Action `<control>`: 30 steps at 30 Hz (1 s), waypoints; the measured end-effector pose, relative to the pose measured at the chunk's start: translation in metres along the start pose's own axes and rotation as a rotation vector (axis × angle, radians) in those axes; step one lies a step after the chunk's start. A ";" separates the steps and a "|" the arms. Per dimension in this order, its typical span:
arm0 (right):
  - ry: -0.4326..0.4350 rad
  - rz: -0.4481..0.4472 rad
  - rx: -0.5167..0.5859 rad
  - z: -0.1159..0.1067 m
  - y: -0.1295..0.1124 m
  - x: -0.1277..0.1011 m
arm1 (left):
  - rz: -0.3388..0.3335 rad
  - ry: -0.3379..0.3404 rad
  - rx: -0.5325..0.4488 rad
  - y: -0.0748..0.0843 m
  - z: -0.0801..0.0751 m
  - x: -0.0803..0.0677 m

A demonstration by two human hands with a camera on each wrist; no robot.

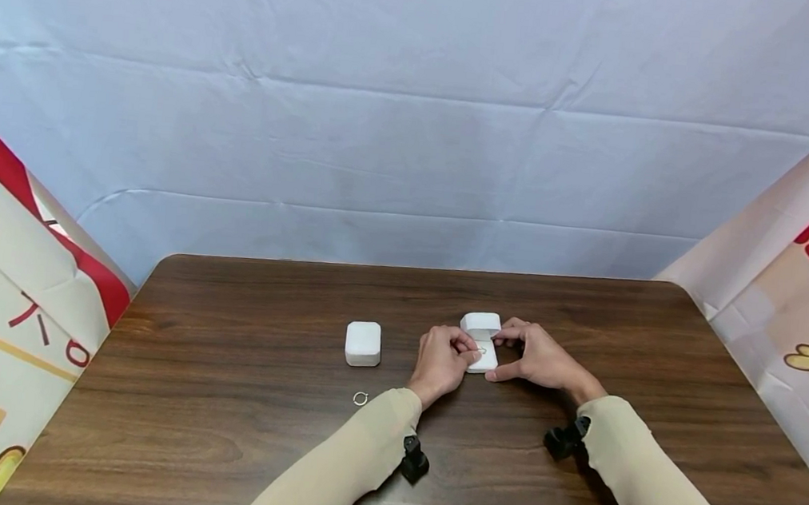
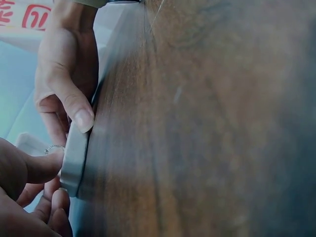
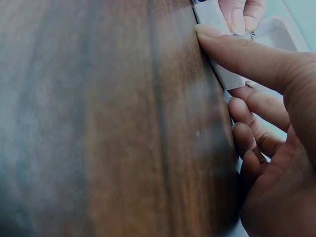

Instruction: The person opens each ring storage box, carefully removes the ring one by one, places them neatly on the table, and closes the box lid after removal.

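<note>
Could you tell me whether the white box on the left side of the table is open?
No, the left white box sits closed on the table, apart from both hands; only the open box between the hands has its lid up.

The tabletop [image 1: 287,435] is seen from above and behind by the head view, facing forward. It is skimmed closely by both wrist views, where the open box [image 1: 483,348] is shared.

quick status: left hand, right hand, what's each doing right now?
Left hand: pinches a small thin metal ring at the open white jewellery box.
Right hand: grips that open box by its sides, thumb on its base.
</note>
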State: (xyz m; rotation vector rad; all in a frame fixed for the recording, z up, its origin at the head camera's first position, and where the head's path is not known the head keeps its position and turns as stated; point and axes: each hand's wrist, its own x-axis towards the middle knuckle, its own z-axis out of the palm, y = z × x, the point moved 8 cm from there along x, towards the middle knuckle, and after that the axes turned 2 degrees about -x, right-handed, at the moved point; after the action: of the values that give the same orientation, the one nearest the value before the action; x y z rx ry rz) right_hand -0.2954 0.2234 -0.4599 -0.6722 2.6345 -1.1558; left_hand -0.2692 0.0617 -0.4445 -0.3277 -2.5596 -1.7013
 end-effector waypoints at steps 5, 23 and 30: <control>0.000 -0.002 0.001 0.000 -0.001 0.000 | -0.002 0.002 -0.015 0.001 0.000 0.000; -0.006 0.010 0.008 0.000 -0.002 0.000 | -0.029 0.003 -0.034 -0.001 -0.001 -0.001; -0.008 0.013 0.007 0.000 -0.002 0.000 | -0.036 -0.002 -0.044 -0.002 0.000 -0.001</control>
State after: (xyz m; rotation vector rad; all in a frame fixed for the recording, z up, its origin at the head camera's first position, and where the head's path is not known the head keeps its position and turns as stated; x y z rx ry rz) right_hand -0.2946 0.2223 -0.4586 -0.6563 2.6232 -1.1551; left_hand -0.2687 0.0609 -0.4470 -0.2870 -2.5481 -1.7718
